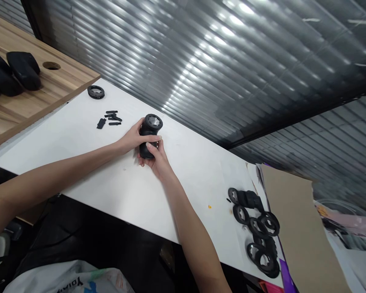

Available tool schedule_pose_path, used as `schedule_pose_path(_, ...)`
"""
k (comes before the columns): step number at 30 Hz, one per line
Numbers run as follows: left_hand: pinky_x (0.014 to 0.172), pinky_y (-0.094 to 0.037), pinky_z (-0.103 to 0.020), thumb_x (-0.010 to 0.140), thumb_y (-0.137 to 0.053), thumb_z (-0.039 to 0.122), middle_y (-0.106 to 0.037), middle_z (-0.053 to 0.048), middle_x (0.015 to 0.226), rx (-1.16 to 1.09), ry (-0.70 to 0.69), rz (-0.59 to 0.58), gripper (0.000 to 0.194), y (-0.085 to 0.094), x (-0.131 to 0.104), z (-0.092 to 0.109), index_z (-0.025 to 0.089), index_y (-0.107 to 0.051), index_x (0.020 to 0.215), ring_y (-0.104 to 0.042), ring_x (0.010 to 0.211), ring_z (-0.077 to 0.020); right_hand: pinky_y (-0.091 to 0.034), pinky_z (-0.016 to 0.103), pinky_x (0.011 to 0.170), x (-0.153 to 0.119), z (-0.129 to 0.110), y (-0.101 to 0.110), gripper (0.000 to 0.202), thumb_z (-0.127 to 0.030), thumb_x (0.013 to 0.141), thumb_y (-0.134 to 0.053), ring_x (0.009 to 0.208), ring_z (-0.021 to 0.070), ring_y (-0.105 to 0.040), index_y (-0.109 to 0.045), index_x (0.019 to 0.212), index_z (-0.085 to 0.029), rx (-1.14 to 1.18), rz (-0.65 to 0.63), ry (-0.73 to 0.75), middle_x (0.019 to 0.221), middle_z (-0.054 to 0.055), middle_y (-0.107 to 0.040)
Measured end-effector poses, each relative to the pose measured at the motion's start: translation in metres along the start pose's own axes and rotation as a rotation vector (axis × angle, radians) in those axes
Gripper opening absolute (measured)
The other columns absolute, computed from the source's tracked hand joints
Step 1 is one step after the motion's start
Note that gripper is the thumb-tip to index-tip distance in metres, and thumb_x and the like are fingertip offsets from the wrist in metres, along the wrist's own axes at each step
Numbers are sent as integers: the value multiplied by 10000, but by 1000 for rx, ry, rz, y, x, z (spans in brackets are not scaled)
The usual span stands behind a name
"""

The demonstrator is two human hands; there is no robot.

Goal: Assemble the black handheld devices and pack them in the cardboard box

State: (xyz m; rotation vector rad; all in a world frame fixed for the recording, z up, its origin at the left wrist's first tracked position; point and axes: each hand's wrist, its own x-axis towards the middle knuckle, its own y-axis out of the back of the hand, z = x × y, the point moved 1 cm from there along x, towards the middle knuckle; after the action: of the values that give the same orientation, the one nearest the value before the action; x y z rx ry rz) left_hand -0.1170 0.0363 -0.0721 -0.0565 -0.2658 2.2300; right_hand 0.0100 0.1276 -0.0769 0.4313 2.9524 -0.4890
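Observation:
Both my hands grip a black waisted cylinder (148, 129) with a perforated silvery disc in its upper end, held over the white table (189, 162). My left hand (134, 136) wraps its upper part from the left, the thumb lying across the front. Around the lower part, my right hand (159, 159) is closed from the right and below. Left of my hands lie several small flat black pieces (111, 117). Farther back on the left is a black ring (96, 92). What the cylinder is for cannot be made out.
Several black rings and ribbed black parts (259, 228) lie at the table's right end, near a brown cardboard sheet (295, 224). A wooden board (61, 85) at the left carries dark rounded objects (24, 69). A corrugated metal wall (171, 53) stands behind the table.

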Motion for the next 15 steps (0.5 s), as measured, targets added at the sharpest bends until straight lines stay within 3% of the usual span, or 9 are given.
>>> schedule_pose_path(3, 1107, -546, -429, 775, -961, 519, -752, -78, 1268, 34, -61, -27, 688, 1, 3, -4, 222, -685, 1331, -690, 1260, -319, -530, 272, 491, 2, -3, 4, 607, -613, 904, -819, 546, 203, -707, -416, 1218, -284, 85, -10, -62, 703, -42, -738)
schedule_pose_path(6, 1165, -526, -452, 851, -907, 558, -740, -105, 1370, 12, -39, -50, 764, 0, 4, -5, 233, -646, 1492, -649, 1374, -349, -511, 263, 460, 4, -6, 9, 454, -640, 1018, -629, 496, 176, -655, -570, 1117, -200, 168, -31, -139, 652, 16, -712)
schedule_pose_path(9, 1156, -544, -485, 864, -890, 542, -741, -116, 1385, -19, 1, -48, 813, 0, 4, -6, 244, -617, 1570, -651, 1381, -369, -505, 255, 450, 6, -7, 12, 518, -627, 1097, -479, 467, 154, -616, -661, 987, -155, 218, -28, -167, 635, 53, -697)
schedule_pose_path(15, 1142, -556, -492, 839, -912, 513, -753, -110, 1342, -43, 8, -27, 805, 0, 6, -9, 251, -651, 1554, -682, 1311, -365, -517, 254, 449, 5, -5, 12, 579, -609, 1131, -431, 461, 155, -594, -715, 938, -142, 234, -15, -183, 630, 66, -694)
